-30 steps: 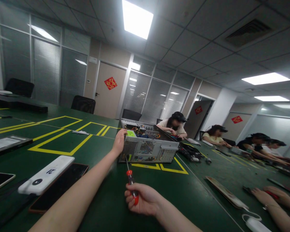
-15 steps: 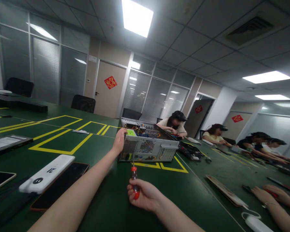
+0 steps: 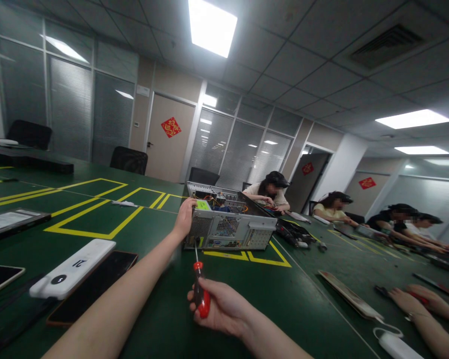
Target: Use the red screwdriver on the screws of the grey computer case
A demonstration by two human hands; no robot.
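An open computer case (image 3: pixel 247 235) lies on the green table with its rear panel facing me and cables showing inside. My left hand (image 3: pixel 185 218) grips its near left corner, beside a power supply (image 3: pixel 202 205) with a yellow-green label. The thumb side shows; some fingertips are hidden behind the edge. In front of the case, my right hand (image 3: pixel 219 304) is closed around the handle of a red and black screwdriver (image 3: pixel 198 281). Its shaft points up at the lower left of the rear panel. Whether the tip sits in a screw is too small to tell.
Left of my arm lie a white power bank (image 3: pixel 75 269), a dark phone (image 3: pixel 93 286) and a hard drive (image 3: pixel 15 223). Black parts (image 3: pixel 297 233) lie right of the case. Another person's hands (image 3: pixel 406 301) are at far right; several people work further back.
My right hand and the screwdriver have shifted a little left and down, the tip now lower on the rear panel's left side. My left hand and the case have stayed put.
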